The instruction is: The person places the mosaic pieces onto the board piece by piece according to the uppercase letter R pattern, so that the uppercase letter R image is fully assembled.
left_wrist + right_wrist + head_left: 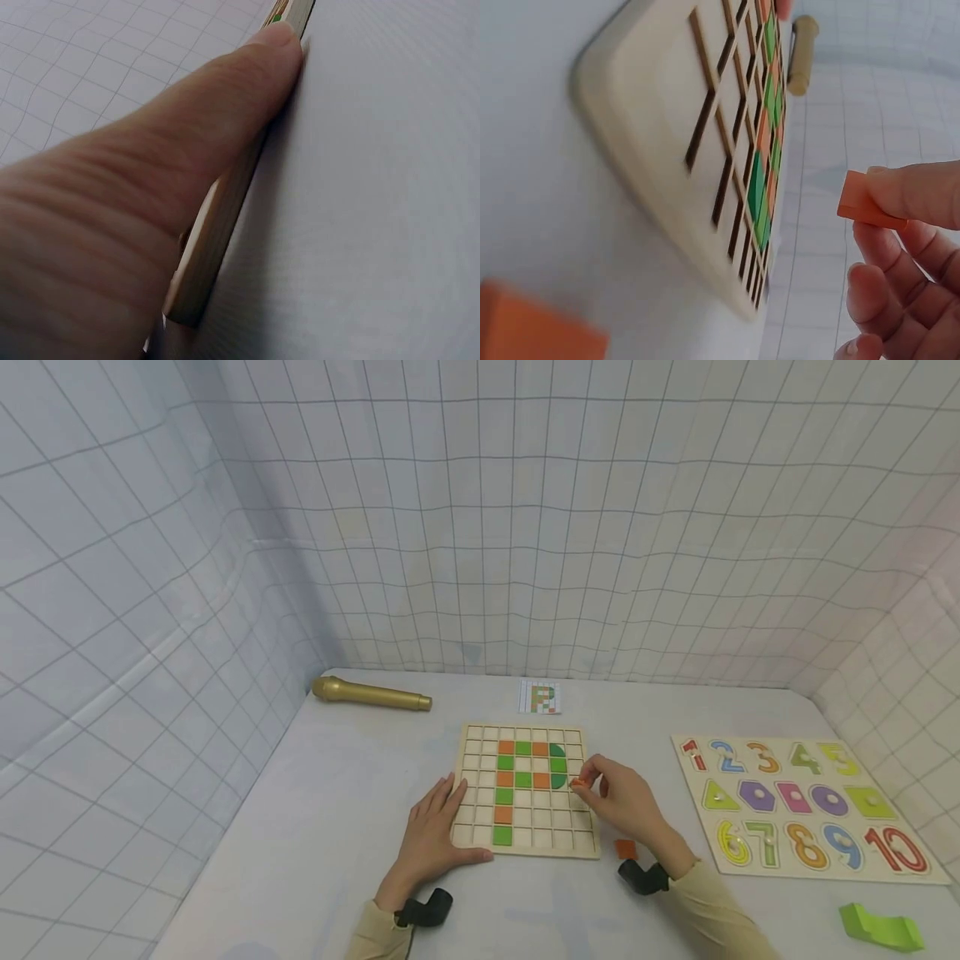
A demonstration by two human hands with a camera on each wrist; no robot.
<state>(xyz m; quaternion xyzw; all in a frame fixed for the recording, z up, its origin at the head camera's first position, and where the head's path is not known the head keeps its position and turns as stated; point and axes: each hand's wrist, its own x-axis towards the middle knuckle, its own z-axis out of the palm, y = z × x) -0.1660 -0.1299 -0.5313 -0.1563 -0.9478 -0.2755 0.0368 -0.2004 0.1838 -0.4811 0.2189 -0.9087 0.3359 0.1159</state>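
A wooden grid board (540,818) lies on the white table, with orange and green tiles set in a P-like pattern. My left hand (433,835) rests at its near left corner, fingers extended along the left side. In the left wrist view, the thumb (225,90) lies along the board's edge. Over the board's right edge, my right hand (624,795) pinches an orange square tile (859,193) between thumb and fingers. Another orange tile (626,849) lies on the table below that hand, near the board's right corner.
Behind the board lies a small pattern card (539,697). A gold microphone (375,695) is at the back left. To the right are a number and shape puzzle board (832,871) and a green curved block (881,928). Grid-lined cloth walls surround the table.
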